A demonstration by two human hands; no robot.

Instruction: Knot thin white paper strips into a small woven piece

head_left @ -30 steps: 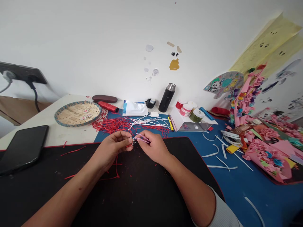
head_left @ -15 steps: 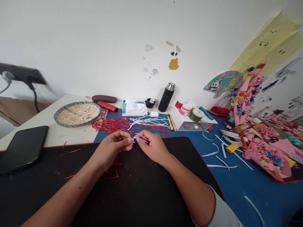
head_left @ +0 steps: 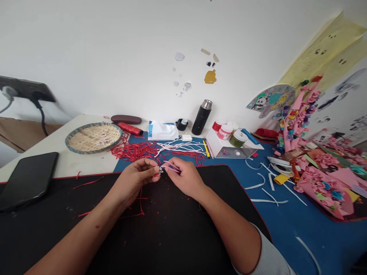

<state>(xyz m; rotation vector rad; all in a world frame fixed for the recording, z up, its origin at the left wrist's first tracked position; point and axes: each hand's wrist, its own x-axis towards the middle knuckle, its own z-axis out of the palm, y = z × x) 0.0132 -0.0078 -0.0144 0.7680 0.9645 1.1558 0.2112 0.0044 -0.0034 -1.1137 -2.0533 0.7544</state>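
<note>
Head view, looking down on two bare hands held just above the far edge of a black desk mat (head_left: pixel 172 233): left hand (head_left: pixel 134 179) curled, thumb and forefinger pinching a small white loop (head_left: pixel 161 172) with a red fleck (head_left: pixel 156 174) beside it; right hand (head_left: pixel 183 177) closed in a fingertip grasp on thin pale pink strips (head_left: pixel 172 166), the two hands almost meeting. Best approach at this point: a short pinch right at the crossing point, wrists low and steady, tension light and even, so that such narrow strips neither slip nor crease. Strips narrow, flexible and slightly curved, running from the right fingers toward the loop, held in the air between both hands, clear of the mat. Exact crossing probably a twist of white around pink, though too small and too hidden by fingertips to be sure. Just beyond the fingers, on a blue tabletop, a heap of red shreds (head_left: pixel 132 151) and a tangle of white strips (head_left: pixel 180 146); loose red strands (head_left: pixel 140 206) across the mat; farther left, a woven bamboo tray (head_left: pixel 67 139).
</note>
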